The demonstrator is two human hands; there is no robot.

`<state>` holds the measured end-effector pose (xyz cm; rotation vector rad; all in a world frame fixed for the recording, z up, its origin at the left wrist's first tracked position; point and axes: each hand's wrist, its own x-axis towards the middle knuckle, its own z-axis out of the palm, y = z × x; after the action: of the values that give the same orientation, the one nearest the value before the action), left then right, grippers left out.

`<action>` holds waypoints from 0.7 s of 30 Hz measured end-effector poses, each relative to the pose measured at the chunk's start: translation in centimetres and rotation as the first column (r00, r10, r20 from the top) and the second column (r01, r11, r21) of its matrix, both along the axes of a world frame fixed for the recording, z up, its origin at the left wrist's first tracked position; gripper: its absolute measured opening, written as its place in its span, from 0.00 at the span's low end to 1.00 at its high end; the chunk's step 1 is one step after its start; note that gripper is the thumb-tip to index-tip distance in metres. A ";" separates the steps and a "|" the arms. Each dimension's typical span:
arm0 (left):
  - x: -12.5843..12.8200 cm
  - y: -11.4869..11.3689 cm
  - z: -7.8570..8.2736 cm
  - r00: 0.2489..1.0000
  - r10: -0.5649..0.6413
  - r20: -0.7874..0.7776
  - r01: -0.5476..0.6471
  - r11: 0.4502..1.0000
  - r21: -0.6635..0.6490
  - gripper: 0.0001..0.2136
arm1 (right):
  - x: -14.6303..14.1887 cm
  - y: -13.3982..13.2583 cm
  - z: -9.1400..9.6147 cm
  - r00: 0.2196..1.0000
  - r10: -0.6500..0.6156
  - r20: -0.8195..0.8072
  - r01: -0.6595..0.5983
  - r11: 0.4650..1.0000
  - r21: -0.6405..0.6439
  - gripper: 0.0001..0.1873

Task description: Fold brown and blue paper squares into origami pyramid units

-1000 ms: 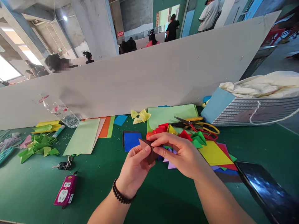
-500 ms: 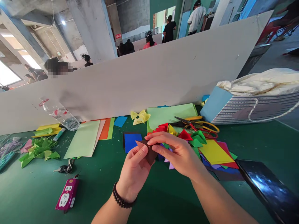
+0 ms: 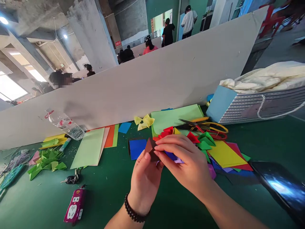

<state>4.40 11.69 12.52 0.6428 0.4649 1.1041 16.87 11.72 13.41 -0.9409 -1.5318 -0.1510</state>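
Both my hands pinch a small dark brown folded paper piece [image 3: 150, 147] above the green table. My left hand [image 3: 145, 178], with a dark bead bracelet on the wrist, grips it from below with the thumb on its face. My right hand [image 3: 188, 163] closes its fingers over the piece's right side. Just behind the hands lies a blue paper square [image 3: 136, 148] on a dark sheet. To the right sits a heap of folded coloured paper shapes [image 3: 200, 141] on flat coloured sheets [image 3: 224, 154].
Scissors [image 3: 202, 126] lie on a pale green sheet [image 3: 173, 116]. A striped bag [image 3: 257, 105] stands at the right, a phone [image 3: 281, 187] at the near right. Left: a plastic bottle [image 3: 65, 124], paper sheets [image 3: 89, 148], green folded scraps [image 3: 45, 159], keys [image 3: 71, 179], a magenta power strip [image 3: 74, 205]. A white divider board [image 3: 143, 82] runs behind.
Both hands have turned the brown piece and folded it tighter; it now shows a smaller, more upright face. The camera has tilted slightly.
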 end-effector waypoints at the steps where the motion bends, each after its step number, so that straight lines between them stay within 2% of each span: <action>1: 0.0 0.0 0.0 1.000 -0.004 0.007 0.004 1.000 -0.012 0.12 | 0.0 0.0 0.0 1.000 0.013 -0.003 -0.013 1.000 -0.013 0.06; 7: -0.2 -0.1 0.2 0.999 0.023 -0.032 -0.025 0.997 -0.077 0.08 | 0.1 -0.1 0.0 0.995 0.098 -0.025 -0.100 0.993 -0.063 0.05; 12: -0.6 -0.2 0.6 0.999 0.018 -0.034 -0.021 0.995 -0.102 0.08 | 0.3 0.0 -0.1 0.978 0.208 0.003 -0.207 0.976 -0.060 0.06; 17: -0.9 0.2 0.3 0.998 0.011 -0.057 -0.016 0.996 -0.091 0.07 | 0.3 0.0 0.0 0.978 0.208 0.024 -0.206 0.976 -0.067 0.07; 21: -1.3 0.4 0.3 0.998 0.005 -0.064 -0.014 0.990 -0.138 0.06 | 0.3 0.0 -0.1 0.970 0.243 0.003 -0.242 0.966 -0.086 0.07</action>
<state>3.12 12.04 12.84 0.5552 0.5943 1.0527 17.22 11.73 13.28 -0.8116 -1.6628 0.0845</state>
